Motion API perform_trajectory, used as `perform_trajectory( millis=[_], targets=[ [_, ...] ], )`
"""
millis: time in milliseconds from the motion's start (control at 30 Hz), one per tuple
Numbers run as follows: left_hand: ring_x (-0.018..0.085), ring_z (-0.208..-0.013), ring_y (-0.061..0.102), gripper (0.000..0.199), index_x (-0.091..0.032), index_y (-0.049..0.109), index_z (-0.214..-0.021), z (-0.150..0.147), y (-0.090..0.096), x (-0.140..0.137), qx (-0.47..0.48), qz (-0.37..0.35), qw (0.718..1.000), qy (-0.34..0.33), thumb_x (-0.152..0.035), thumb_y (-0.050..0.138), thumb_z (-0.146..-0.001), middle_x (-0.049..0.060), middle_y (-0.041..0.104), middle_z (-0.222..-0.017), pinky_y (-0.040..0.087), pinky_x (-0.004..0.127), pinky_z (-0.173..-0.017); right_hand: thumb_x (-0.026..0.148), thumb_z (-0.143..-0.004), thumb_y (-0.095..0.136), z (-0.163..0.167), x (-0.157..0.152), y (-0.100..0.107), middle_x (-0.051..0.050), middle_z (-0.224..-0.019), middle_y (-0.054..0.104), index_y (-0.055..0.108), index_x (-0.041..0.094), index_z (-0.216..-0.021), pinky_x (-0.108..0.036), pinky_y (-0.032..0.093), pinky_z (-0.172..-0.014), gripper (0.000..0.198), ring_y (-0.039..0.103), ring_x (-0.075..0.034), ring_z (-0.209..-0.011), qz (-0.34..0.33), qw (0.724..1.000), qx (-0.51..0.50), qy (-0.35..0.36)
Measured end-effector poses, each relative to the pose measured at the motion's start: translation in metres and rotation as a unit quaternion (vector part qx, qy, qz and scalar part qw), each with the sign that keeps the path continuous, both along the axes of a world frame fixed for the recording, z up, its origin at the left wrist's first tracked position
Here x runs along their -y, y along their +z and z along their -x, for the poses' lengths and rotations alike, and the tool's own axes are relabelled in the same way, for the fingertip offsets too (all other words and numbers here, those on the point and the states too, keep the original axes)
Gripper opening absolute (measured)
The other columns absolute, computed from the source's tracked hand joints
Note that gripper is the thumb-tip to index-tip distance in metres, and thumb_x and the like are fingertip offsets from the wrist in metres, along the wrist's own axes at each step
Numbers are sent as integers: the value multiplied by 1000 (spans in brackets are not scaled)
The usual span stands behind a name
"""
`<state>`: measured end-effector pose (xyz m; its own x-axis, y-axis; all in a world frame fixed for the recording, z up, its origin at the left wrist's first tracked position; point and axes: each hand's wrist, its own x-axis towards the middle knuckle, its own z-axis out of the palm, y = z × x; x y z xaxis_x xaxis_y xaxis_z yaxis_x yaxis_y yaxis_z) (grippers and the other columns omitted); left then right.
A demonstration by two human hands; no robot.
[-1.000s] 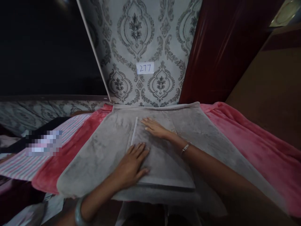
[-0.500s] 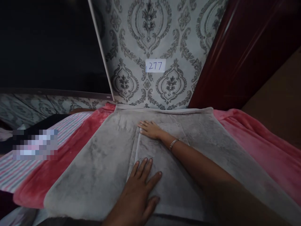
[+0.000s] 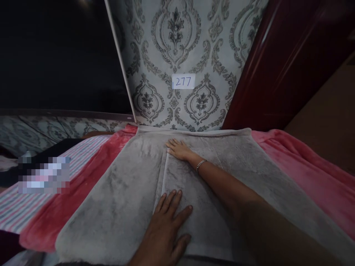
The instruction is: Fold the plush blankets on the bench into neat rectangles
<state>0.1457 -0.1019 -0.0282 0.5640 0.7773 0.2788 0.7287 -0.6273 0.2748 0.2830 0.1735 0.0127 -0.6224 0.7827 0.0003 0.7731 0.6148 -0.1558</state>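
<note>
A folded piece of grey plush cloth [image 3: 199, 199] lies flat on a larger grey plush blanket [image 3: 116, 188]. Toward its far left corner, my right hand [image 3: 179, 149] rests palm down with fingers spread; a silver bangle [image 3: 201, 165] circles that wrist. Nearer to me, my left hand [image 3: 168, 227] lies flat near the left edge of the folded piece, fingers apart and thumb out to the right. Neither hand grips anything. My right forearm covers part of the folded cloth's right side.
Red plush fabric [image 3: 74, 195] and a striped cloth [image 3: 91, 146] lie left of the blanket; pink plush fabric [image 3: 299, 166] is at right. Behind stand a dark screen [image 3: 61, 55], a patterned wall [image 3: 174, 107] with a paper label [image 3: 183, 81] reading 277, and a dark red panel [image 3: 271, 66].
My right hand has shifted slightly away from me and to the right over the folded cloth. My left hand stays almost in place. The view has tilted a little.
</note>
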Motion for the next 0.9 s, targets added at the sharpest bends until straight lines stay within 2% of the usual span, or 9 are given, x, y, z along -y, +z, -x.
perform_trajectory(
  millis=[167, 367, 500, 567, 667, 733, 767, 833, 900],
  targets=[
    [34, -145, 33, 62, -37, 42, -148, 1, 1, 1, 25, -4, 999, 26, -41, 60, -89, 6, 32, -161, 36, 63, -114, 52, -103, 34, 1, 43, 5, -12, -166, 9, 24, 20, -158, -58, 7, -121, 65, 5, -28, -153, -8, 998, 16, 62],
    [31, -128, 48, 47, -26, 55, -133, 2, -5, 5, 130, -55, 989, 37, -38, 58, -88, 14, 50, -136, 47, 53, -104, 49, -104, 35, -10, 132, -5, -12, -165, 15, 27, 20, -157, -52, 8, -123, 61, 7, -25, -153, 33, 983, -37, 177],
    [26, -109, 55, 29, -22, 60, -115, 10, 17, 9, 243, -144, 957, 63, -35, 50, -91, 12, 57, -112, 53, 44, -91, 42, -103, 43, -17, 197, -6, -7, -164, 23, 32, 27, -155, -49, 3, -124, 56, 6, -21, -153, 67, 966, -102, 228],
    [24, -104, 58, 26, -23, 62, -110, 12, 37, 1, 262, -145, 952, 64, -34, 45, -94, 10, 60, -105, 53, 41, -89, 43, -101, 49, -19, 227, -7, -7, -162, 29, 32, 28, -155, -48, 2, -124, 59, 9, -20, -153, 84, 956, -124, 251],
    [22, -112, 60, 33, -22, 63, -115, 7, 63, -36, 249, -79, 964, 52, -35, 38, -98, 9, 66, -114, 48, 42, -102, 45, -98, 54, -20, 262, -6, -11, -162, 29, 30, 25, -156, -49, 2, -124, 66, 10, -21, -153, 115, 943, -132, 285],
    [23, -126, 55, 42, -20, 60, -127, 0, 71, -74, 222, -16, 974, 36, -39, 37, -97, 10, 63, -133, 42, 43, -112, 47, -99, 52, -23, 276, -3, -11, -161, 29, 30, 24, -157, -50, 3, -124, 66, 10, -22, -153, 150, 926, -151, 311],
    [23, -131, 52, 47, -19, 58, -132, -4, 73, -95, 202, 17, 979, 27, -41, 37, -97, 10, 59, -140, 39, 44, -115, 48, -99, 50, -27, 278, 1, -10, -158, 36, 32, 24, -156, -48, 8, -124, 64, 15, -22, -152, 178, 914, -167, 325],
    [23, -137, 48, 55, -16, 55, -138, -13, 75, -135, 163, 65, 984, 10, -46, 36, -96, 11, 53, -148, 35, 44, -118, 51, -100, 46, -40, 271, 11, -6, -143, 57, 43, 26, -150, -42, 28, -119, 56, 41, -21, -142, 229, 893, -219, 319],
    [23, -140, 45, 59, -15, 51, -142, -20, 76, -170, 141, 89, 986, -10, -47, 32, -97, 10, 49, -151, 33, 43, -119, 50, -102, 39, -58, 249, 24, -3, -118, 72, 57, 27, -139, -36, 48, -103, 47, 65, -19, -115, 214, 905, -288, 229]
  ],
)
